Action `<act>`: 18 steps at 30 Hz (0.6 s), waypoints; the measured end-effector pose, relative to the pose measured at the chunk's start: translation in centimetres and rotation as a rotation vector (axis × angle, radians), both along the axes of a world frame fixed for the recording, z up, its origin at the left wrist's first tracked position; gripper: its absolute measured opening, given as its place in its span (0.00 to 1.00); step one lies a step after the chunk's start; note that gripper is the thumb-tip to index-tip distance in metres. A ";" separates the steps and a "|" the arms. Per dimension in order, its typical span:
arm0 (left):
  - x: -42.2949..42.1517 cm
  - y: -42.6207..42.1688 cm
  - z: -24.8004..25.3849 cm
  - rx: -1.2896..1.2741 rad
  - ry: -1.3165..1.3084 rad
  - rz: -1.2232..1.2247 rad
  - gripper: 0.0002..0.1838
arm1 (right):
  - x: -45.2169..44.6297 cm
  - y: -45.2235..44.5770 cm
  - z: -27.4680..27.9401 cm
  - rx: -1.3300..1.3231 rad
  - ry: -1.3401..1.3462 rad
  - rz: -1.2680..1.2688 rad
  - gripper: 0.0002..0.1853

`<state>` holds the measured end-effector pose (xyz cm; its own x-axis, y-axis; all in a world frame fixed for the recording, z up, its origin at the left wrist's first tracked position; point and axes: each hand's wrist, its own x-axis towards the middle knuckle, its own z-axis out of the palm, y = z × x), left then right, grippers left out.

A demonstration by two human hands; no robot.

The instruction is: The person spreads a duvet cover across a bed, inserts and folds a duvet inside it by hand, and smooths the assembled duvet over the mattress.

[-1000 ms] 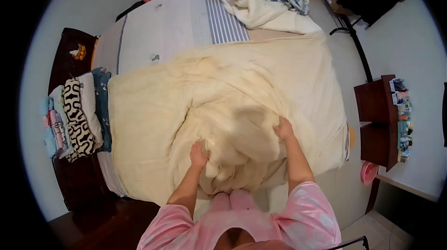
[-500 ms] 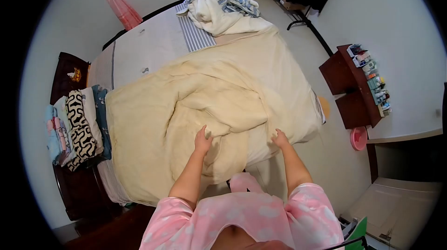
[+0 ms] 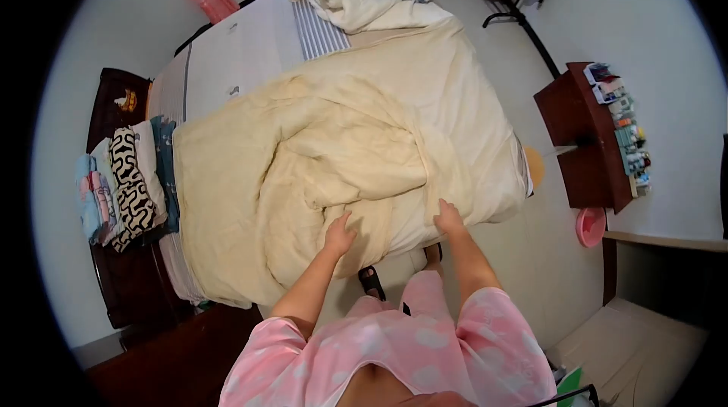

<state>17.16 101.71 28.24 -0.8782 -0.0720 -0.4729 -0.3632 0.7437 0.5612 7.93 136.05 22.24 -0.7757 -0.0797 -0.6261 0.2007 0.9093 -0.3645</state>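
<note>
A rumpled cream quilt [image 3: 227,172] covers the near part of the bed, with bunched folds in its middle. My left hand [image 3: 340,236] is over the quilt's near edge, fingers stretched out and holding nothing visible. To its right, my right hand [image 3: 449,216] also has its fingers extended, close to the quilt's near right part and the paler cream cloth [image 3: 455,119] spread beside it. Whether either hand's fingertips touch the cloth is hard to tell.
Folded bedding [image 3: 133,187] is stacked by the dark wooden headboard [image 3: 114,282] on the left. A white blanket [image 3: 341,5] lies heaped on the far side. At right stand a brown cabinet [image 3: 580,111] with bottles on top and a pink basin [image 3: 591,227].
My right hand has shifted slightly left and up, and my left hand slightly right and down. The quilt's near edge has moved, and the view has shifted so my feet show below the bed.
</note>
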 end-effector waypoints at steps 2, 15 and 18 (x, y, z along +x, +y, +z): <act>-1.6 1.8 -1.5 -0.018 -0.029 0.032 0.34 | -2.9 -0.5 -1.8 0.026 -0.003 0.123 0.31; -3.9 13.9 -12.1 -0.065 -0.373 0.209 0.35 | -21.1 6.3 -12.0 0.289 -0.045 0.387 0.36; -4.3 14.1 -14.7 -0.210 -0.443 0.216 0.39 | -24.8 9.3 -7.7 0.280 0.032 0.039 0.42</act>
<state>12.85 115.79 13.57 -0.5521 -0.3620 -0.7511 -0.6892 0.7052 0.1667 -16.84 145.38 14.52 -0.7951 0.0631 -0.6032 0.1564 0.9823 -0.1033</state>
